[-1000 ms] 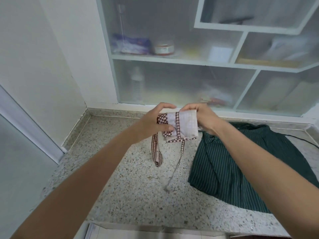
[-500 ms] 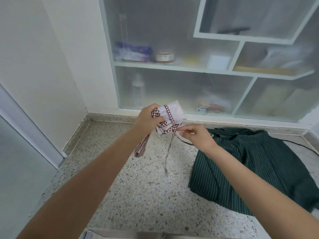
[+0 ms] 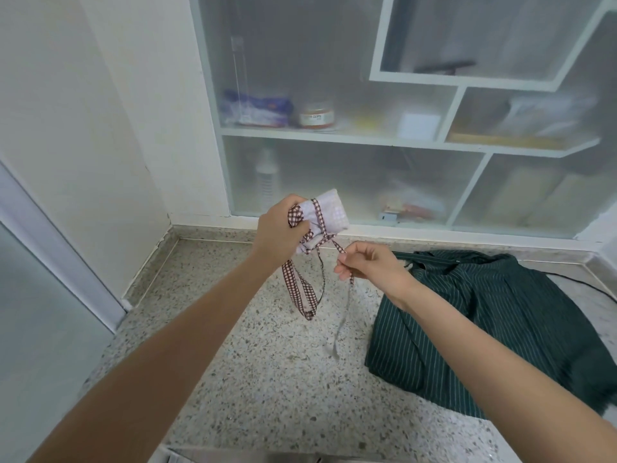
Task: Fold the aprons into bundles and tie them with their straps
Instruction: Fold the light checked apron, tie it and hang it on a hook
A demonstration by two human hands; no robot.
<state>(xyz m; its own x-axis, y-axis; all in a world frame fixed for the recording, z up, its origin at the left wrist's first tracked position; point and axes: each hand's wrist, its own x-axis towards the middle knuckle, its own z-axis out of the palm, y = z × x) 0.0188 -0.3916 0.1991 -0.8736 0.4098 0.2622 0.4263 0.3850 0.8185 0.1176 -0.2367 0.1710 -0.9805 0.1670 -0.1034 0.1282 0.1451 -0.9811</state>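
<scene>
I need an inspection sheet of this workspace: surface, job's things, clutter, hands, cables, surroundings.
Surface: speckled stone counter.
Job's things: white folded apron bundle with brown checked straps, held up; dark green striped apron, unfolded on counter.
Clutter: nothing seen.
Hands: left hand grips bundle; right hand pinches thin strap.
Cables: black cable beyond green apron.
Surroundings: frosted glass cabinet, cream wall.

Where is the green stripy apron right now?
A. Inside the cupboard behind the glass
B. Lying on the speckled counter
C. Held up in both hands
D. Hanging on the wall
B: the green apron lies spread on the counter, while the left hand holds the small checked bundle and the right hand pinches its strap.
</scene>
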